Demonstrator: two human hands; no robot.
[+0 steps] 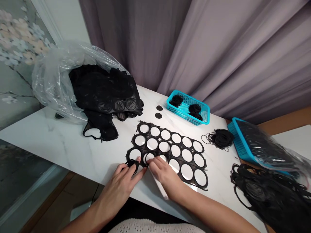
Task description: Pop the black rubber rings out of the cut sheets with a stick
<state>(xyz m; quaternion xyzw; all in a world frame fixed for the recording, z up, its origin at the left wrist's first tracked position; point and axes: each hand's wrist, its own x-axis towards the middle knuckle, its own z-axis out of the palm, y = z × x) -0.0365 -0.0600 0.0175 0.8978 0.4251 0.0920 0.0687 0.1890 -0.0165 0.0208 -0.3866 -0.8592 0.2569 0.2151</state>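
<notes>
A black sheet [170,147] with rows of round holes lies flat on the white marbled table. My left hand [126,179] rests at its near left corner, a small bunch of thin black rings [132,165] caught between its curled fingers. Thumb and forefinger reach toward the sheet's near edge. My right hand [162,171] is closed just beside it, over a hole in the nearest row. A pale pinkish stick-like tool [161,189] runs under its palm, one end sticking out toward me. The right fingertips and the tool's tip partly hide the rim there.
Behind the sheet stands a turquoise basket [188,106] with black ring bundles. Two black discs [158,115] lie left of it. A clear bag [55,81] spills black pieces [104,90] at left. At right are a ring pile [221,138], another basket [239,145] and black scraps [267,194].
</notes>
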